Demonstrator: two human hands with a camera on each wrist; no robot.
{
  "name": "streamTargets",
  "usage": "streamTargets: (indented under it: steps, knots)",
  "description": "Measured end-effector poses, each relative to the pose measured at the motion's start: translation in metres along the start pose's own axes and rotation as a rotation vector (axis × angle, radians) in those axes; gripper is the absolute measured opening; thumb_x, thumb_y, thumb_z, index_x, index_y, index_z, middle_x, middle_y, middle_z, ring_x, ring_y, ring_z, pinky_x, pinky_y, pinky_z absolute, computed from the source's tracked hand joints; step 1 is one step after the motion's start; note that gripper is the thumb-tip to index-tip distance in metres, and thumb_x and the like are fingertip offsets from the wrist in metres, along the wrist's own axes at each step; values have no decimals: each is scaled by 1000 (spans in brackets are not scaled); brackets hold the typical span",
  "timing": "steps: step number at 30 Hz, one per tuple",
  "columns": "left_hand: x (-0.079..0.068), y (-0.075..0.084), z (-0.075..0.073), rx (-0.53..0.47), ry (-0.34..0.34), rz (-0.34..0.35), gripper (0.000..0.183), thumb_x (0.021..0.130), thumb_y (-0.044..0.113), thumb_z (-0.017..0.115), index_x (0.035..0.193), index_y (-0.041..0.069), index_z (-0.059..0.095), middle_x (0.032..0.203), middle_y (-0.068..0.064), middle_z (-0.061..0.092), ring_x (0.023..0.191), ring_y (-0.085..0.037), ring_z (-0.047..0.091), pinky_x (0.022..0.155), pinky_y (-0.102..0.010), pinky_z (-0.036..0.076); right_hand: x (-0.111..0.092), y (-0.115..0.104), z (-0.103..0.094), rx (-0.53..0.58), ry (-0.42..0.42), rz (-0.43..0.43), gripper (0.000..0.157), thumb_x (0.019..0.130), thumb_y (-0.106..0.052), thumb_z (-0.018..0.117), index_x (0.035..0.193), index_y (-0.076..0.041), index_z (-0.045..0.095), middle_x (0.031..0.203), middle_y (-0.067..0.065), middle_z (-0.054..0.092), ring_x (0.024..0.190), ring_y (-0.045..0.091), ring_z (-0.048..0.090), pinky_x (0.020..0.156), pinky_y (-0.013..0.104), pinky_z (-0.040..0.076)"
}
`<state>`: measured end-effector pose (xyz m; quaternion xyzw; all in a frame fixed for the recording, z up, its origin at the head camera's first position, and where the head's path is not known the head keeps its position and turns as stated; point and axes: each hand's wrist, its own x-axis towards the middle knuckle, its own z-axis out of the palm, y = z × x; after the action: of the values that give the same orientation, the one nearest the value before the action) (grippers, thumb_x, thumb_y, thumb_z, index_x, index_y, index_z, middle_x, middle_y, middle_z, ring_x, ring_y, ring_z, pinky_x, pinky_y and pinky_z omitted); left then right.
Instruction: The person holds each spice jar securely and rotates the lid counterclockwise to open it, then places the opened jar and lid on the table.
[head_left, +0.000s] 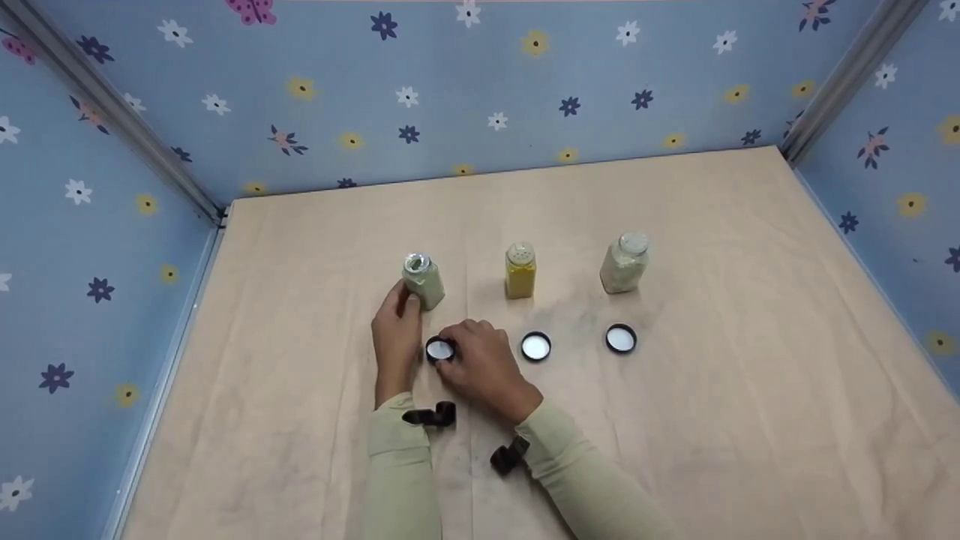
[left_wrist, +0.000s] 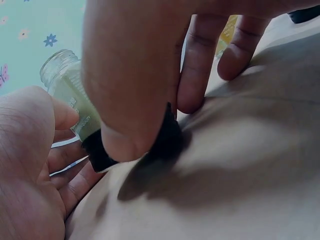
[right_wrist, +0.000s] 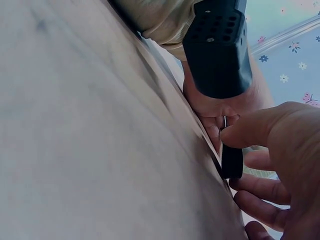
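Note:
A glass spice jar of pale green powder (head_left: 426, 285) stands uncapped at the left, its open mouth tilted toward the upper left. My left hand (head_left: 396, 334) holds its lower left side, thumb in front and the other fingers behind. Just in front of that jar, my right hand (head_left: 484, 364) pinches a black screw cap (head_left: 439, 349) between thumb and fingers, white liner facing up. In the right wrist view the cap (right_wrist: 232, 160) appears edge-on, close over the table. My right thumb covers part of it in the left wrist view.
A jar of yellow powder (head_left: 520, 274) with a shaker top stands in the middle, and another pale jar (head_left: 625, 264) to its right. Before them lie two black caps, a middle one (head_left: 535, 346) and a right one (head_left: 621, 339). Flowered blue panels (head_left: 480, 90) enclose the cloth-covered table (head_left: 712, 420).

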<state>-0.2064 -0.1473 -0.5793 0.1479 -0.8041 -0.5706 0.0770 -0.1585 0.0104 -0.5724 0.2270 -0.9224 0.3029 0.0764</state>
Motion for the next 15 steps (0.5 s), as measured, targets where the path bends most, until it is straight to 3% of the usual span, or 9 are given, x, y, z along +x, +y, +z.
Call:
streamTargets:
  steps: [11, 15]
  knots:
    - [-1, -1, 5, -29, -9, 6, 45, 103, 27, 52, 147, 18, 53, 145, 1, 54, 136, -14, 44, 112, -29, 33, -4, 5, -4, 3, -18, -10, 34, 84, -29, 74, 115, -15, 72, 107, 0, 66, 92, 22, 58, 73, 40, 43]
    - [1, 2, 4, -39, -19, -5, 45, 104, 28, 51, 147, 19, 52, 146, 1, 53, 137, -14, 43, 113, -30, 33, -2, 5, -7, 73, -23, -3, 30, 89, -28, 69, 115, -13, 71, 108, 0, 66, 95, 22, 58, 79, 40, 45]
